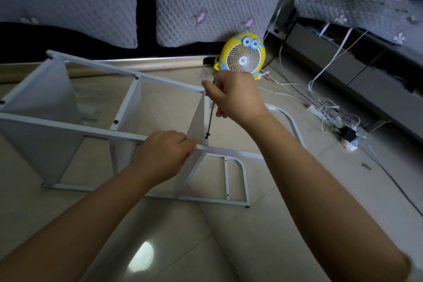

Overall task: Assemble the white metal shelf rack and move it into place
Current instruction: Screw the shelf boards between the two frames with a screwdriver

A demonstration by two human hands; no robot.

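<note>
The white metal shelf rack (68, 125) lies on its side on the tiled floor, with its shelf panels standing upright between the long rails. My left hand (163, 153) grips the near rail beside a shelf panel. My right hand (233, 96) holds a screwdriver (210, 121) upright by its handle. The thin shaft points down, and its tip sits on a dark screw (207, 136) just above the near rail.
A yellow cartoon desk fan (242, 57) stands on the floor behind the rack. White cables, a power strip (318, 110) and a charger (348, 136) lie to the right. Quilted bedding (206, 0) hangs over furniture at the back.
</note>
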